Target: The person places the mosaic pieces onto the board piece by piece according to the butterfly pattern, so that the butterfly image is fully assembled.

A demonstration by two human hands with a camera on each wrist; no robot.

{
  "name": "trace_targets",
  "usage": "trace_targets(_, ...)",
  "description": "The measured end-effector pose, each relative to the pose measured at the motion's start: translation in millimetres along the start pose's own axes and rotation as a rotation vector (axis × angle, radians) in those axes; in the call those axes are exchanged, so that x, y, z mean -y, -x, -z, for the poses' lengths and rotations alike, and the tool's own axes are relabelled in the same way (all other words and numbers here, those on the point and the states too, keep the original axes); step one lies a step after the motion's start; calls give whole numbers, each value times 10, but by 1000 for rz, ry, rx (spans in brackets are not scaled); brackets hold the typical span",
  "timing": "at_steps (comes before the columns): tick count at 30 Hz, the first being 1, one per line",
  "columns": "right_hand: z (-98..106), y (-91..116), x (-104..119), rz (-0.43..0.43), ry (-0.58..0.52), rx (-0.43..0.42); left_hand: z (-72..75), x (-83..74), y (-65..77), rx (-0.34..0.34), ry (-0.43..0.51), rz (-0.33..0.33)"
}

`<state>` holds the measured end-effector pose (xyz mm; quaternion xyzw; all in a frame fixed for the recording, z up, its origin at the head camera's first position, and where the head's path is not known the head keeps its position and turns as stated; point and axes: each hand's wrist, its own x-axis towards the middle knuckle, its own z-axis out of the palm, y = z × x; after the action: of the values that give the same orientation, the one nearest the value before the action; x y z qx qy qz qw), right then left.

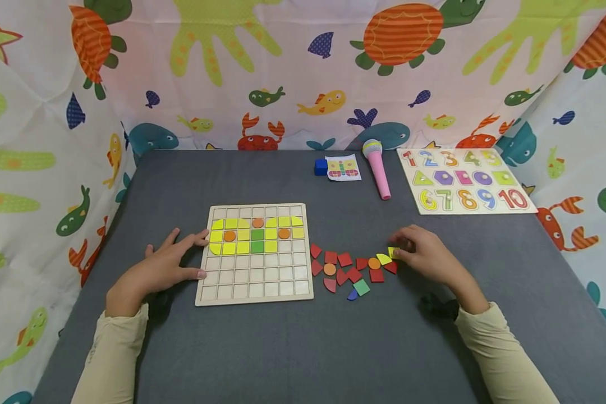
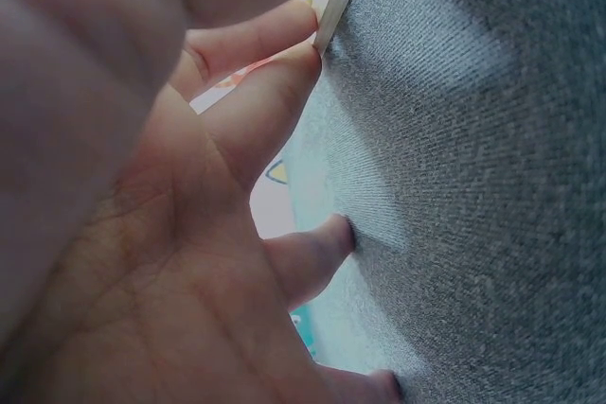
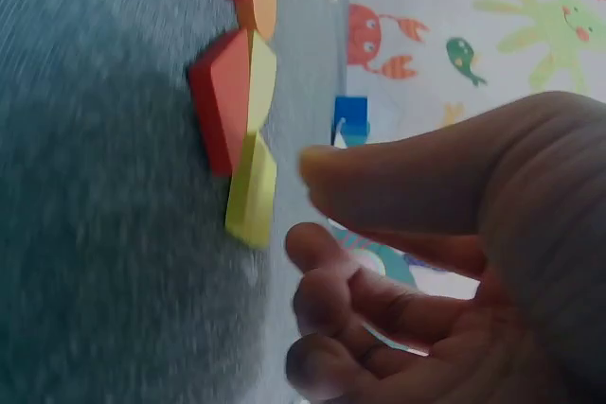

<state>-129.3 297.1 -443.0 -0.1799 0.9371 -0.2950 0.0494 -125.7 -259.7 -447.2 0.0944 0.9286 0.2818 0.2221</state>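
Observation:
A pale wooden grid board lies on the grey table, its upper rows filled with yellow, orange and green pieces. My left hand touches the board's left edge with spread fingers; in the left wrist view, fingertips meet the board's edge and others rest on the cloth. Over the right end of a scatter of loose pieces is my right hand, beside a yellow piece. In the right wrist view, its thumb and bent fingers stand apart with nothing between them. A yellow rounded piece lies next to it.
Red squares and wedges, orange discs, a green square and a blue piece lie right of the board. Farther back are a blue block, a pattern card, a pink toy microphone and a number puzzle.

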Motion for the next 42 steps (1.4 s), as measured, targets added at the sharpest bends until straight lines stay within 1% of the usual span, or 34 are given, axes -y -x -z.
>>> trace_targets(3, 20, 24, -47, -8, 18, 35, 0, -2, 4, -2, 4, 3)
trace_targets(7, 11, 30, -89, 1, 28, 54, 1, 2, 12, -1, 4, 5)
trace_targets(14, 3, 0, -44, -40, 9, 5, -3, 4, 0, -4, 3, -6)
trace_targets(18, -15, -71, 31, -27, 2, -26, -7, -4, -4, -6, -3, -5)
trace_targets(21, -57, -147, 105, -15, -14, -27, -10, -9, -8, -6, -8, -6)
trace_targets(26, -188, -302, 267, 30, -58, 2, -13, -2, 0, -9, -7, -4)
trace_targets(37, -497, -643, 760, 133, -118, 35, -12, -2, 18, -15, 11, -9)
trace_targets(42, -633, -782, 961, 194, -140, 74, -13, 13, 7, -12, 8, -8)
